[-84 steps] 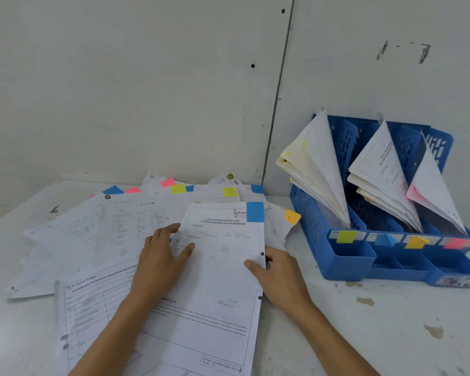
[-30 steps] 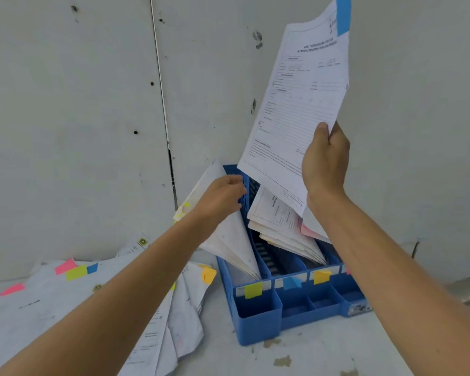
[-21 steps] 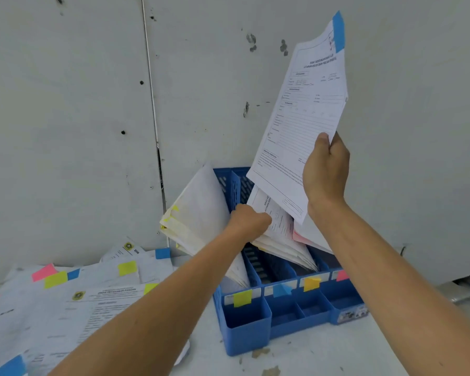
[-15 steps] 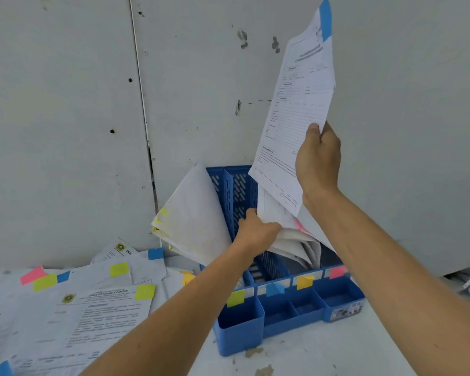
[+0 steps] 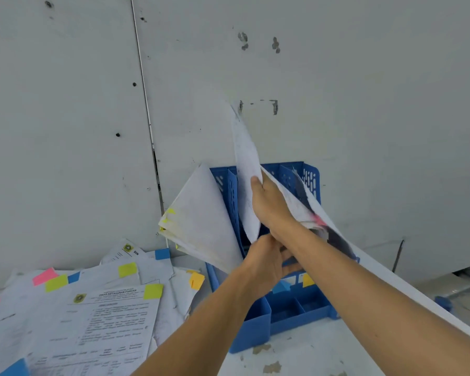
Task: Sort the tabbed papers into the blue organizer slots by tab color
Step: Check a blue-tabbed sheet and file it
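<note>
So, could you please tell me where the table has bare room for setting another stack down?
Bare table shows in front of the blue organizer, between the loose tabbed papers and the right forearm. The slots are crowded: left hand, right hand, filed sheets.

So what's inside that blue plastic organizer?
Yellow-tabbed white papers lean in the blue organizer's left slot; the right hand grips a white sheet in the next. The rest is partly covered.
</note>
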